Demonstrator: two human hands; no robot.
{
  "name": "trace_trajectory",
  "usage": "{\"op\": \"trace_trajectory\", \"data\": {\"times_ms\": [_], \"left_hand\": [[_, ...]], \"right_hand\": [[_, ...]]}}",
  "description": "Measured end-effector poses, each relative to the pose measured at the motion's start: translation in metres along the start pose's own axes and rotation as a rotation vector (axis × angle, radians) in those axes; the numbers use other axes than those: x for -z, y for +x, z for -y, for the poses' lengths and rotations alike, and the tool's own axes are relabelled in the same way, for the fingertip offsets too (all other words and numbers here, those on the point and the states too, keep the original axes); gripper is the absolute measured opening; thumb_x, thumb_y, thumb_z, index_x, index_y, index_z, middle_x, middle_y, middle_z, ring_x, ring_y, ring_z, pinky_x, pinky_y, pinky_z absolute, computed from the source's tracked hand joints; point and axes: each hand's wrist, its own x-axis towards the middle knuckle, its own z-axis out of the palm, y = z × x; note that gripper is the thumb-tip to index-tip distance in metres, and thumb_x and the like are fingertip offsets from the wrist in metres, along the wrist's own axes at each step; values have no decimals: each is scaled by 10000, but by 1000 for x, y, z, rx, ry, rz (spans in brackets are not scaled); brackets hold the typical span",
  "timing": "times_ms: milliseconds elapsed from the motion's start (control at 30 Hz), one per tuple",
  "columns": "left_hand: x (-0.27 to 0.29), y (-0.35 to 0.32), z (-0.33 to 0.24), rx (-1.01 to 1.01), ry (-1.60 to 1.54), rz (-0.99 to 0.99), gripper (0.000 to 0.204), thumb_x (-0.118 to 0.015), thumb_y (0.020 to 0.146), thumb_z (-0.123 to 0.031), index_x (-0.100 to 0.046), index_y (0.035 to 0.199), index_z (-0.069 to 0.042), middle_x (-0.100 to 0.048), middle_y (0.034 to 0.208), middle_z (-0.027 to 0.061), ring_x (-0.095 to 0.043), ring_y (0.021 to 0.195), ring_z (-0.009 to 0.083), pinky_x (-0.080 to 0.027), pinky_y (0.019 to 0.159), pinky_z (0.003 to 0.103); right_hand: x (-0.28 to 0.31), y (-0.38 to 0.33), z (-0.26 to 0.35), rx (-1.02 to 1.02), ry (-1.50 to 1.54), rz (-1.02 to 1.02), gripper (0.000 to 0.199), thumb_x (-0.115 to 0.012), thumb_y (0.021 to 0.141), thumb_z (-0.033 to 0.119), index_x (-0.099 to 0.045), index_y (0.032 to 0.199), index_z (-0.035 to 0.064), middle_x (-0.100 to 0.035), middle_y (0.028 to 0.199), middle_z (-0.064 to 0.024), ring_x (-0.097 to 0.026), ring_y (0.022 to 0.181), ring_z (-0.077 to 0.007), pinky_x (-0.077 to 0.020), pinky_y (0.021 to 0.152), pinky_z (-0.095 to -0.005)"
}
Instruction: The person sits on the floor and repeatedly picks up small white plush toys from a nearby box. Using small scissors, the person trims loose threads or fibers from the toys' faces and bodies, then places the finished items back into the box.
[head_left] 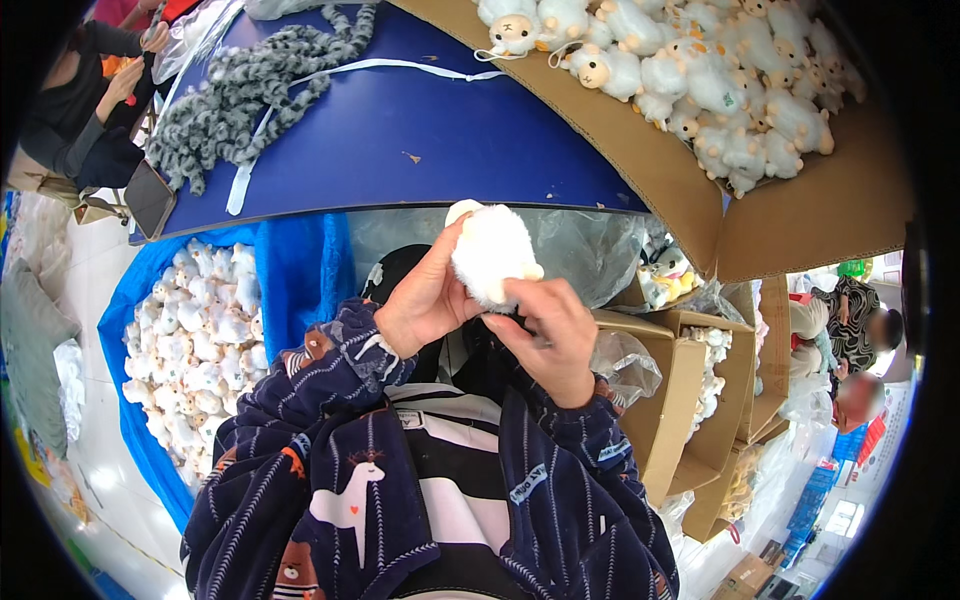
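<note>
White fluffy toy (492, 252) sits up in the air between both hands, in front of the blue table (440, 140). Left hand (425, 300) wraps around its side. Right hand (552, 335) pinches its bottom edge. It looks soft, light and squishy, so a gentle hold around its round body should work. More sheep toys (720, 80) fill a cardboard box (800, 220).

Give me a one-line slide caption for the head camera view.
Left hand and right hand hold a fluffy white plush toy before a blue table, beside a cardboard box of plush sheep.
</note>
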Motion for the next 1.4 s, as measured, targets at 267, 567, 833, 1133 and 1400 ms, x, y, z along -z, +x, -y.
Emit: {"op": "trace_trajectory", "data": {"times_ms": [267, 567, 833, 1133, 1400], "left_hand": [[9, -7, 0, -21, 48, 56, 460, -417, 950, -357, -394, 1315, -78, -514, 1269, 85, -515, 1156, 228, -436, 957, 415], [32, -37, -34, -242, 299, 155, 623, -650, 752, -141, -372, 1284, 26, -547, 1170, 121, -564, 1062, 238, -457, 905, 372], [115, -201, -135, -224, 2182, -921, 754, -764, 559, -180, -464, 1226, 1, -598, 1050, 194, -574, 872, 380, -472, 787, 417], [45, -135, -110, -662, 1837, -417, 496, -728, 707, -103, -548, 1158, 2, -643, 989, 158, -634, 890, 260, -493, 785, 329], [-16, -24, -89, -772, 1369, 122, 193, -510, 879, -40, -589, 1041, 29, -586, 1019, 102, -607, 821, 154, -476, 735, 256]], "right_hand": [[2, -10, -15, -500, 481, 22, 160, -638, 779, -6, -582, 927, 12, -572, 752, -38, -527, 561, -83, -425, 529, -208], [-16, 7, -18, -517, 334, 193, 211, -631, 836, 137, -629, 975, -22, -651, 810, -77, -588, 732, -77, -476, 646, -231], [39, 121, -59, -245, -126, -256, 182, -641, 818, 139, -646, 906, -20, -656, 787, -136, -632, 676, -207, -486, 628, -302], [43, 215, -171, -54, -748, -110, 245, -639, 796, 174, -635, 996, 33, -598, 786, -150, -601, 736, -315, -480, 644, -380], [53, 169, -84, -390, 281, -318, 220, -662, 828, 144, -630, 942, -41, -606, 720, -15, -503, 556, -39, -415, 489, -187]]}}
